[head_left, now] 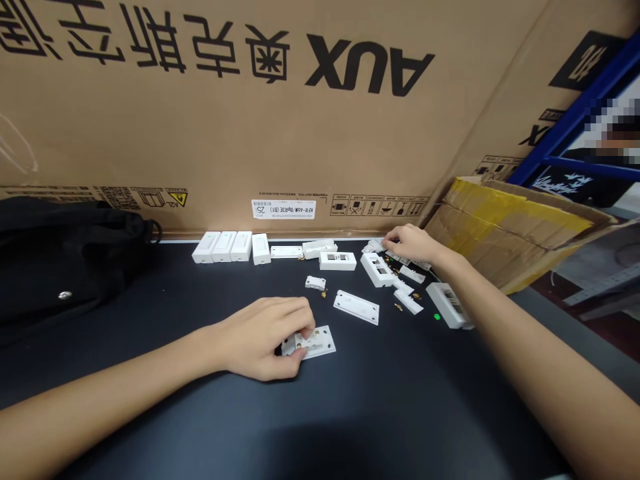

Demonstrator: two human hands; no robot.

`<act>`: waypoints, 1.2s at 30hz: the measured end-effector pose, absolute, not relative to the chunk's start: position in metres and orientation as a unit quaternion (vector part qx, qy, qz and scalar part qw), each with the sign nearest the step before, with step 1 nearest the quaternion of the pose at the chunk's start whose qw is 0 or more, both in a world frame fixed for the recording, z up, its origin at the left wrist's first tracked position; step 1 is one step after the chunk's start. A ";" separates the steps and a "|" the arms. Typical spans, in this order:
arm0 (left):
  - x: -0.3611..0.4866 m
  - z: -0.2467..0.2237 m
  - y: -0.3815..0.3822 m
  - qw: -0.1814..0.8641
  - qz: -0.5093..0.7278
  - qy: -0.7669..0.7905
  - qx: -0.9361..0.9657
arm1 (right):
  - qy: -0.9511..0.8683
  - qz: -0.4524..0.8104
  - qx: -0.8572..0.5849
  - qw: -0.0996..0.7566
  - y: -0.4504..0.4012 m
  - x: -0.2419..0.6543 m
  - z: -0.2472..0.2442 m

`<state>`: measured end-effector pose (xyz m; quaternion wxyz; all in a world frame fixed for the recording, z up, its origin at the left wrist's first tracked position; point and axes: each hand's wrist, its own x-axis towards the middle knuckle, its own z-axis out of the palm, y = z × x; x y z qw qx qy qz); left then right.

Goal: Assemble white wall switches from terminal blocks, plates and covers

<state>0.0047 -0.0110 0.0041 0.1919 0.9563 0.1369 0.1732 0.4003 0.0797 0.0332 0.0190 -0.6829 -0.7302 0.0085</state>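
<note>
Head view: your left hand [263, 337] curls over a white plastic faceplate [326, 345], its fingers closed on the raised block at the plate's centre, where small brass inserts show. The plate lies flat on the black surface [400, 407], which appears to back it against the pressure of the grip. Your right hand [413, 243] lies at the far edge, its fingers bent downward and partly closed above a cluster of small white plastic pieces [375, 246]. You cannot tell from this view whether they have hold of anything.

Between the hands lie a small white bracket [315, 283] and a loose white cover plate [356, 307]. Nearer your right hand are a white windowed housing [377, 270] and scattered brass screws [397, 307]. A second white housing [447, 305] lies just beside your right forearm [500, 333], the one item close enough to obstruct it. Further white housings [221, 247] stand in a tight row along the back edge, apparently grouped to keep them apart from the loose parts. Behind them, a printed cardboard carton [215, 100] closes off the far side. A black bag [60, 260] lies to the left, and a yellow-taped cardboard flap [505, 227] rises to the right.
</note>
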 end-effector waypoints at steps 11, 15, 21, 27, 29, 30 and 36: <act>0.004 0.003 -0.010 0.198 0.166 0.139 0.956 | -0.769 0.069 -0.631 0.070 0.057 0.402 0.040; 0.003 0.004 -0.011 0.198 0.169 0.135 0.956 | -0.774 0.080 -0.623 0.079 0.050 0.400 0.039; 0.004 0.004 -0.011 0.197 0.170 0.136 0.956 | -0.762 0.047 -0.641 0.081 0.049 0.395 0.035; 0.004 0.005 -0.011 0.198 0.168 0.134 0.956 | -0.786 0.022 -0.612 0.081 0.036 0.384 0.041; 0.004 0.005 -0.011 0.197 0.169 0.135 0.956 | -0.797 0.026 -0.600 0.066 0.033 0.381 0.042; 0.004 0.005 -0.011 0.197 0.168 0.135 0.956 | -0.799 0.026 -0.598 0.060 0.032 0.381 0.042; 0.004 0.004 -0.011 0.195 0.171 0.131 0.957 | -0.792 0.001 -0.608 0.059 0.034 0.389 0.035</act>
